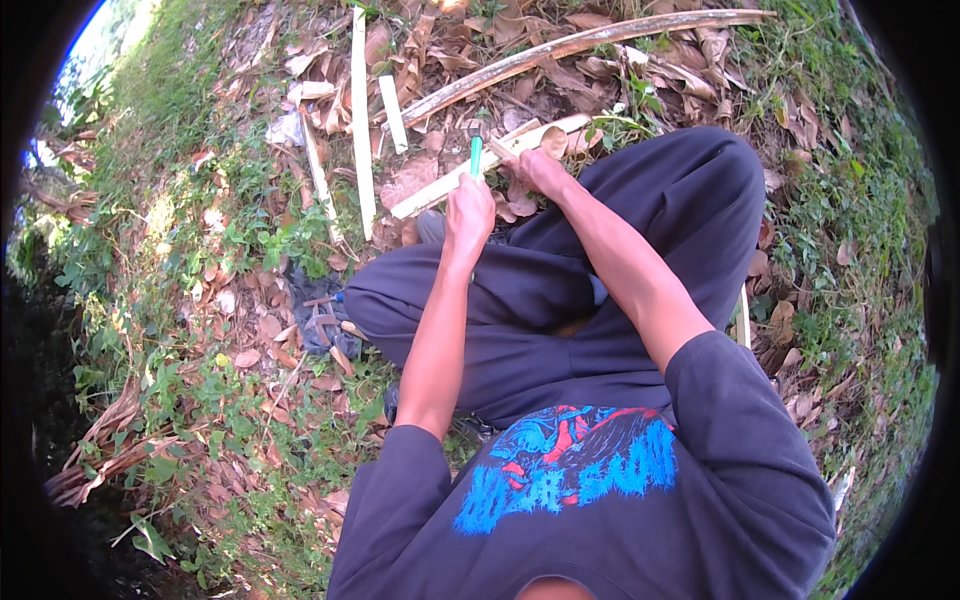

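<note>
Green-handled tool (476, 157) sits gripped in my left hand (468, 212), fingers curled around it; my right hand (541, 170) pins the pale strip (470, 172) lying over dry leaves. A slip could nick those holding fingers.

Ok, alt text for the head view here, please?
A seated person's left hand holds a green-handled tool against a pale split wooden strip, which the right hand steadies. More pale strips lie on the leaf-strewn grass beyond their dark trousers.
</note>
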`<action>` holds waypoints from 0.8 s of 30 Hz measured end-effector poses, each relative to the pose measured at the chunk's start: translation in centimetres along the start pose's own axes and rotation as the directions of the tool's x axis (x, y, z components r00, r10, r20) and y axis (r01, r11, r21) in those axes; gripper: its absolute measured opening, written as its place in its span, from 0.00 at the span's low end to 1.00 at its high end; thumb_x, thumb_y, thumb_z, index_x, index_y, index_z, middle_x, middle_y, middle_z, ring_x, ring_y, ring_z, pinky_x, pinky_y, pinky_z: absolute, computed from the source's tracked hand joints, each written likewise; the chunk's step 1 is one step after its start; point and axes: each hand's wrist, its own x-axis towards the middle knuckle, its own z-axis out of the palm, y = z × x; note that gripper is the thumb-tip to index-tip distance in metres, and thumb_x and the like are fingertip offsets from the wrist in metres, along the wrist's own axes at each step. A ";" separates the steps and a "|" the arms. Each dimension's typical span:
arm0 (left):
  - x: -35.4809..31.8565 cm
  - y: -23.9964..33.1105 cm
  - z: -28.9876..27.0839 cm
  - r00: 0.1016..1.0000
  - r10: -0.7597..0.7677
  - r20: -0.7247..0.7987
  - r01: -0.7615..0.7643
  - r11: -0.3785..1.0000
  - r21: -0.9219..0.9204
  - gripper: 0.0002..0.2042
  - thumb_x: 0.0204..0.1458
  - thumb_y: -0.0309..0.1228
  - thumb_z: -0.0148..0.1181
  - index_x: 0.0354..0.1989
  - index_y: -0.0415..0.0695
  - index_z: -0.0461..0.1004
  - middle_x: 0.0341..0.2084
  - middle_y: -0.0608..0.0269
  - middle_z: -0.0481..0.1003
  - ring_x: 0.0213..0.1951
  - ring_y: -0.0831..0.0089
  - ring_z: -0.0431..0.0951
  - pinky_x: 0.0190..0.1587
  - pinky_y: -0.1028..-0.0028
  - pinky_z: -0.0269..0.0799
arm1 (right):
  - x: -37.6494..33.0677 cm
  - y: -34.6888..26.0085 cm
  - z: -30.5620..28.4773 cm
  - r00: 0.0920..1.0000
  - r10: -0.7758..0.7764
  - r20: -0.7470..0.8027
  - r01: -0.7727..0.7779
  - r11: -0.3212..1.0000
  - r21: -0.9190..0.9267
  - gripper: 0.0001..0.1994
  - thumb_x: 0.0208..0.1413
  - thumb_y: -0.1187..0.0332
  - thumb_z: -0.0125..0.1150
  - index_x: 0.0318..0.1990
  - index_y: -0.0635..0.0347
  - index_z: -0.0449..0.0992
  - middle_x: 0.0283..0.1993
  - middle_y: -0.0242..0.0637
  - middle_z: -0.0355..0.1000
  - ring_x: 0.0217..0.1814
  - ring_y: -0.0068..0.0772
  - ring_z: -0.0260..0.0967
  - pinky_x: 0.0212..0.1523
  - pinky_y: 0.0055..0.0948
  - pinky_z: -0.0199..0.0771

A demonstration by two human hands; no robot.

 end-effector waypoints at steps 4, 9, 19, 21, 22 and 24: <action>3.0 6.0 -4.8 0.988 -0.153 -0.024 0.149 0.982 -0.118 0.13 0.64 0.33 0.43 0.39 0.33 0.67 0.26 0.31 0.73 0.32 0.33 0.74 0.32 0.45 0.65 | -0.3 0.0 -1.1 0.993 -0.076 -0.085 0.055 0.973 -0.226 0.19 0.64 0.60 0.58 0.22 0.60 0.80 0.12 0.36 0.65 0.10 0.31 0.58 0.13 0.35 0.56; 0.3 1.7 -1.5 0.994 -0.101 -0.041 0.097 0.992 -0.075 0.16 0.66 0.36 0.41 0.37 0.34 0.67 0.24 0.35 0.74 0.32 0.35 0.75 0.34 0.44 0.65 | 0.6 1.6 0.5 0.994 0.016 0.113 -0.017 1.000 0.010 0.17 0.67 0.62 0.49 0.29 0.59 0.79 0.18 0.39 0.72 0.17 0.36 0.67 0.15 0.36 0.59; -0.7 -2.6 -4.6 0.803 -0.593 0.065 0.457 0.542 -0.705 0.13 0.65 0.36 0.42 0.35 0.38 0.64 0.16 0.58 0.67 0.15 0.65 0.68 0.17 0.64 0.62 | -1.2 -8.1 -10.3 0.687 0.092 0.721 -0.715 0.262 0.648 0.21 0.69 0.46 0.44 0.44 0.55 0.67 0.17 0.29 0.61 0.09 0.10 0.50 0.06 0.11 0.48; -1.0 -2.0 -4.8 0.761 -0.615 0.206 0.488 0.333 -0.807 0.08 0.64 0.33 0.41 0.35 0.43 0.61 0.17 0.71 0.61 0.14 0.85 0.62 0.12 0.78 0.55 | -1.1 -8.3 -11.3 0.639 -0.050 0.768 -0.765 0.059 0.641 0.21 0.69 0.45 0.40 0.44 0.54 0.66 0.12 0.28 0.58 0.05 0.12 0.47 0.02 0.13 0.44; -1.1 -2.6 -4.6 0.744 -0.632 0.215 0.487 0.294 -0.823 0.08 0.64 0.33 0.41 0.35 0.43 0.61 0.18 0.70 0.62 0.14 0.84 0.62 0.12 0.78 0.56 | -1.1 -8.2 -11.2 0.638 -0.079 0.766 -0.765 0.046 0.642 0.21 0.69 0.45 0.40 0.44 0.54 0.66 0.12 0.28 0.57 0.05 0.12 0.47 0.03 0.13 0.44; -1.1 -3.7 -4.3 0.708 -0.664 0.239 0.484 0.211 -0.849 0.08 0.63 0.33 0.42 0.34 0.43 0.61 0.18 0.69 0.62 0.14 0.82 0.62 0.12 0.77 0.56 | -1.2 -8.1 -11.2 0.634 -0.135 0.762 -0.767 0.016 0.641 0.22 0.70 0.44 0.39 0.44 0.54 0.66 0.11 0.27 0.56 0.05 0.12 0.47 0.03 0.13 0.45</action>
